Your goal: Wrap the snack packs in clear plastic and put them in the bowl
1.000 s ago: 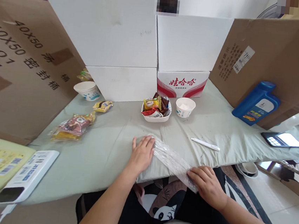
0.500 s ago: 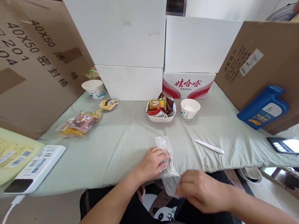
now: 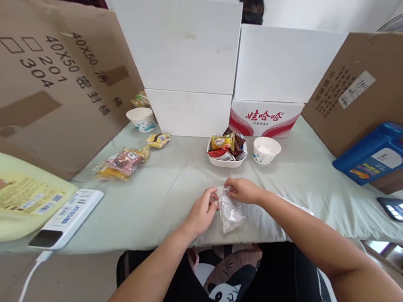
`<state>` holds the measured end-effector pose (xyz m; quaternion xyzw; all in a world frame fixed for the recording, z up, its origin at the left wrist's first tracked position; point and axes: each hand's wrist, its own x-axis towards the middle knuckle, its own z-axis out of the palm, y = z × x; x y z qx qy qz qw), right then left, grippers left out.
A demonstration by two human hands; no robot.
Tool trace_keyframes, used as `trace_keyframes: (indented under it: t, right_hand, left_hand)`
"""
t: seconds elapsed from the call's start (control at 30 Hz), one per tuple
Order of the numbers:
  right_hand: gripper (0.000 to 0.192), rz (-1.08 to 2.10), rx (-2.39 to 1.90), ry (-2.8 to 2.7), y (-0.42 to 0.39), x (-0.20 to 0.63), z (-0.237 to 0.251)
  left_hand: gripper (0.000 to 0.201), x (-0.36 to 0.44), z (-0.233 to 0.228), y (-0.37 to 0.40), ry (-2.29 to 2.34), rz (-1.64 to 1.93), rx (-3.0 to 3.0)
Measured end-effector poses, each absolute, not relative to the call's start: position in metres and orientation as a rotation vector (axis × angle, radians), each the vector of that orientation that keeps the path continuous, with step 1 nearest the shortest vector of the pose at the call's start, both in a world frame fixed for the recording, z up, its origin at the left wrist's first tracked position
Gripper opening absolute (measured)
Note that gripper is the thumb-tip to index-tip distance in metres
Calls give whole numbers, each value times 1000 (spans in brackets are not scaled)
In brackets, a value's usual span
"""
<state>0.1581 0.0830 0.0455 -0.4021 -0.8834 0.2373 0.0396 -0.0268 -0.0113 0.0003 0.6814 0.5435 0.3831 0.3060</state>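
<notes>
Since the frame half a second back, both hands have risen from the table's near edge and met over the cloth, and the clear bag has come up with them; a second back it lay flat, stretched between them.

Left hand [image 3: 203, 211]: fingers closed, pinching the upper left corner of the bag [image 3: 230, 212]. Right hand [image 3: 243, 190]: thumb and fingers pinched together on the bag's top edge, just beside the left hand's grip. Both hands are clamped on the bag, nearly touching each other.

Bag: crumpled, transparent, hanging down from the two grips toward the person, its lower end resting on or just above the cloth [image 3: 169, 186] near the front edge. Whether anything is inside cannot be told.

Beyond the hands, a white dish [image 3: 226, 161] heaped with wrapped snacks stands near a paper cup [image 3: 266, 150], the two just apart. Left of these lie a snack packet [image 3: 124, 162] and a smaller yellow one [image 3: 159, 140], with a second cup [image 3: 141, 118] behind. A white scale [image 3: 67, 216] sits at the near left, beside a yellow jug [image 3: 8, 196]. A blue bottle [image 3: 375, 153] leans on cardboard at the right, with a phone [image 3: 400, 210] in front of it.
</notes>
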Motion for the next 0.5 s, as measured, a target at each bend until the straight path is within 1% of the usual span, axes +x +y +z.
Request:
trace_keyframes:
  t: [0.13,0.17,0.27,0.4,0.47,0.5]
  right_hand:
    - [35,719,-1244,-2677,84,157,38]
    - [35,725,-1241,-2669,84,157,38]
    - [33,757,-1240,-2637,86,156,37]
    - [31,751,-1328,-2498,81,164,34]
    - [28,824,-1440,-2330,70,173,31]
    - [25,913,-1503,-2220,63,178,29]
  left_hand:
    - [20,-19,7,-14,1543,1091,2160]
    - [19,-17,7,-13,1534,1096,2259]
    - [20,-13,3,-8,1481,987,2478]
    - [21,-11,-5,-3,1519,748,2548]
    - [22,-12,-7,-3,1533,700,2546]
    - [23,-12,-7,-4,1538,687,2547]
